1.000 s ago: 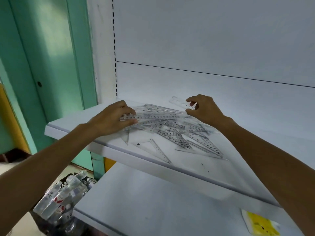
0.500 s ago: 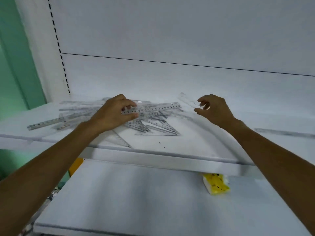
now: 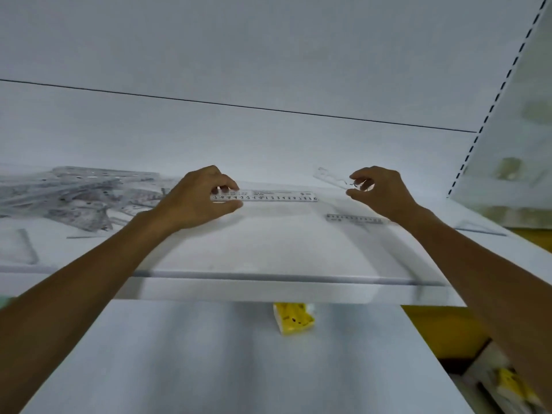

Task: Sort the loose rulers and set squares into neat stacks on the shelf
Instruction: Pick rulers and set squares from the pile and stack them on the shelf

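My left hand [image 3: 198, 198] grips one end of a clear straight ruler [image 3: 274, 196], which it holds level just above the white shelf [image 3: 268, 255]. My right hand [image 3: 380, 191] pinches a small clear ruler piece [image 3: 330, 177] that sticks out to the left of its fingers. A loose pile of clear rulers and set squares [image 3: 74, 195] lies at the shelf's left, blurred. Another clear ruler [image 3: 354, 219] lies flat on the shelf under my right wrist. A clear set square [image 3: 22, 248] lies near the front left edge.
A lower white shelf [image 3: 239, 354] juts out below, with a yellow packet [image 3: 294, 319] at its back. The perforated upright [image 3: 490, 109] closes the bay at the right, with blurred goods [image 3: 507, 171] beyond it. A box of yellow packs [image 3: 507, 383] sits at the lower right.
The view has swung right, so the pile now lies far left. My left hand has carried the straight ruler away from the pile to the right. My right hand still pinches its small piece.
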`<state>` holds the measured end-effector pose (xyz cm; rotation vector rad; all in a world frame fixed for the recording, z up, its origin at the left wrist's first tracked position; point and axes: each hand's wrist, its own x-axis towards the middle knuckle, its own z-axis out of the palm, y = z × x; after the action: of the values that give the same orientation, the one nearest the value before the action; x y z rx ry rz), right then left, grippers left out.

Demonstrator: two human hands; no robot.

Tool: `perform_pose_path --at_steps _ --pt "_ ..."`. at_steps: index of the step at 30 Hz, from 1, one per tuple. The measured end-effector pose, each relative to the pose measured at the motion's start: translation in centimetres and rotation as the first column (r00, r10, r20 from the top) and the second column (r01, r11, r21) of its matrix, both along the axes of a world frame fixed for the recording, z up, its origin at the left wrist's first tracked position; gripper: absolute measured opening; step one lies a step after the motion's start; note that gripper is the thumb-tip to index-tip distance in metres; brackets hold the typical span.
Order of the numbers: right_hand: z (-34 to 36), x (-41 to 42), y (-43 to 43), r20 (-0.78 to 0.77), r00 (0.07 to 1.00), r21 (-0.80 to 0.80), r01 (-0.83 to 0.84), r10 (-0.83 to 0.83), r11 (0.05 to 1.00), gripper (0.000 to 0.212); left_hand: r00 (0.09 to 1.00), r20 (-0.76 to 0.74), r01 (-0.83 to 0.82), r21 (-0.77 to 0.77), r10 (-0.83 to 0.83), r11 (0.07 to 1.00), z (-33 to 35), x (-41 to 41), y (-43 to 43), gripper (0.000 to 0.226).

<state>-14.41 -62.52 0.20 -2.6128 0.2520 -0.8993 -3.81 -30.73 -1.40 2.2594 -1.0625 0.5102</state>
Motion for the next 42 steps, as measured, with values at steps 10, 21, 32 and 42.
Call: perform_pose_path --at_steps 10,21,32,42 --pt "-0.8 -2.8 -9.5 -0.071 0.994 0.033 -0.078 0.080 0.996 0.029 0.997 -0.071 0.027 -0.027 -0.029 0.999 -1.3 -4.7 -9.1 0.019" --pt "-2.1 -1.2 -8.9 -0.313 0.908 0.059 -0.275 0.279 0.960 0.034 0.994 -0.112 -0.018 -0.001 0.017 1.000 -2.6 -6.8 -9.6 0.019" --pt "-2.7 -0.4 -8.5 -0.405 0.862 0.102 -0.288 0.304 0.952 0.021 0.993 -0.110 -0.048 0.027 0.050 0.998 -2.3 -7.1 -8.5 0.018" --pt "-2.9 -1.7 -8.2 -0.293 0.915 0.016 -0.284 0.276 0.959 0.027 0.994 -0.055 -0.099 -0.001 0.099 0.995 -2.1 -7.0 -8.6 0.016"
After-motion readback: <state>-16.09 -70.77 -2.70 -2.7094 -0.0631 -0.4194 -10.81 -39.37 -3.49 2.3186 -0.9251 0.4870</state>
